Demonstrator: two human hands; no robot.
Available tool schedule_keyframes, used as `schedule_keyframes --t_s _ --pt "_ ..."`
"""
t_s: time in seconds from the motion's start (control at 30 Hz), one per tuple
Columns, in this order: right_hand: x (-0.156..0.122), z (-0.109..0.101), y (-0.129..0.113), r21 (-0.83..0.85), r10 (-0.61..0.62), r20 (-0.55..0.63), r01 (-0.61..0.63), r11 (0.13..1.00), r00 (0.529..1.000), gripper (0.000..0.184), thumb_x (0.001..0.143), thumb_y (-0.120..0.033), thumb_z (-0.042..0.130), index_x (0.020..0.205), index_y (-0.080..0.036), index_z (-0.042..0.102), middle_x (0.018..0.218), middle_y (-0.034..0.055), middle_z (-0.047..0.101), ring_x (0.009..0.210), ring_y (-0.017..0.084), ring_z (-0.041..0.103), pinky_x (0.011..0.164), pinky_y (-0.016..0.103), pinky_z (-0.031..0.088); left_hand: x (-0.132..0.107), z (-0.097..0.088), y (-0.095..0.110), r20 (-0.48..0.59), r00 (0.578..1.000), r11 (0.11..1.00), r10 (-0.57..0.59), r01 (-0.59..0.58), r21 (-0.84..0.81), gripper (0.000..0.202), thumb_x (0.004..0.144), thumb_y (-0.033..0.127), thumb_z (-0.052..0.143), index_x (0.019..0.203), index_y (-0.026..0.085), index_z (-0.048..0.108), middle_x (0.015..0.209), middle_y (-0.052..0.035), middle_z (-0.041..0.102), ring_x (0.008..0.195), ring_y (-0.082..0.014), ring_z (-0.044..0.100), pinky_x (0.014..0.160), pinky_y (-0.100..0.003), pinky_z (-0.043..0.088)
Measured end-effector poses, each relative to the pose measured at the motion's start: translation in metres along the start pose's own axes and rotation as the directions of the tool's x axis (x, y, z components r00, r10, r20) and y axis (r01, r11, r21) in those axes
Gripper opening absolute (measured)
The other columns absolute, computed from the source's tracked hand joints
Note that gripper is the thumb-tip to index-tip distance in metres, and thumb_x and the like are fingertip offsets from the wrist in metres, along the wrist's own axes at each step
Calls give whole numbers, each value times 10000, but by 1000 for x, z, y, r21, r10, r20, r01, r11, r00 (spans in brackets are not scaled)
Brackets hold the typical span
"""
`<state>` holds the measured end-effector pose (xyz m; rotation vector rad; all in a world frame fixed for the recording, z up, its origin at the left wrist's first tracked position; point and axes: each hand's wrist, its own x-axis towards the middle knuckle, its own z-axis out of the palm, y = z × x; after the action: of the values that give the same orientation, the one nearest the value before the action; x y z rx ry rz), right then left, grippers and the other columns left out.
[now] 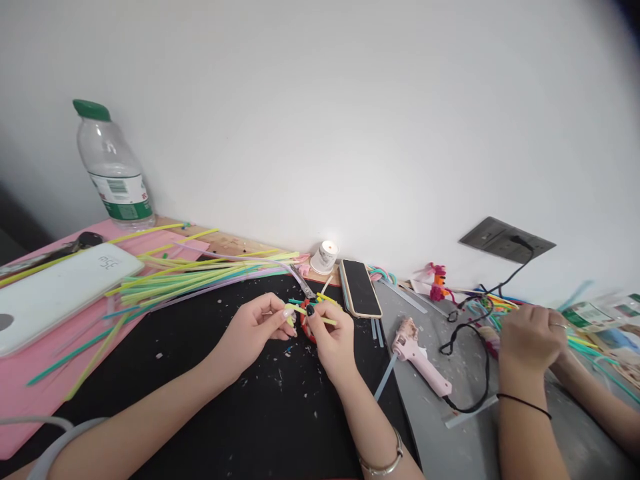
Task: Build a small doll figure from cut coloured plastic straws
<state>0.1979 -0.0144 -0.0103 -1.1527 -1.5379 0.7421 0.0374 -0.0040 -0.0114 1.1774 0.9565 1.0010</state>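
Observation:
Near the middle of the black mat, a short yellow pipe cleaner [297, 309] stretches between my two hands. One end of it is pinched between the thumb and fingers of my left hand [259, 328], where it looks bent or looped. My right hand [333, 339] grips the other part, and a short end sticks out past its thumb. Just behind my fingers lie scissors [304, 285] with red handles, partly hidden by my hands. Short yellow and teal pieces rest beside the blades.
Loose pipe cleaners [200, 273] spread at left by a white power bank [65, 293] and a plastic bottle [117, 167]. A paper cup [325, 257] and phone [361, 288] stand behind. At right are a pink glue gun [420, 360], its cord, and another person's hands [533, 337].

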Motion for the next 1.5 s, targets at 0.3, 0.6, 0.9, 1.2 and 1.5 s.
schedule_keyframes --t_s 0.3,0.6,0.9,1.2,1.5 --pt "3 1 6 -50 42 164 -35 998 986 286 903 -317 511 672 -173 600 541 -20 505 492 102 408 495 237 319 3 -5 0 -116 993 998 0 -8 -69 286 796 438 655 863 167 592 810 -41 720 807 -202 719 741 -314 574" --pt "5 4 9 110 128 163 -147 983 978 208 887 -292 520 965 -169 669 504 -49 501 434 88 416 465 224 314 6 -6 0 -114 994 996 1 -11 -83 315 776 421 689 971 179 637 858 -42 749 830 -208 731 743 -297 583" --pt "6 4 6 258 242 141 -272 927 960 233 833 -385 598 865 -158 640 466 -57 493 387 68 369 404 207 268 4 -7 3 -125 991 999 50 -46 28 300 744 391 703 958 180 702 877 -49 768 798 -219 728 717 -316 596" --pt "5 3 5 283 215 171 -257 924 962 233 831 -382 617 824 -156 676 499 -31 555 356 56 391 368 197 278 0 -9 8 -172 979 986 113 -88 144 174 714 361 722 769 196 732 717 -18 754 726 -203 715 668 -274 574" --pt "6 6 8 404 272 153 -311 860 950 127 723 -283 727 756 -163 704 603 14 671 453 90 538 428 206 434 2 -12 4 -107 966 917 235 -184 354 147 788 322 650 737 216 737 731 -4 750 715 -184 694 704 -261 537"
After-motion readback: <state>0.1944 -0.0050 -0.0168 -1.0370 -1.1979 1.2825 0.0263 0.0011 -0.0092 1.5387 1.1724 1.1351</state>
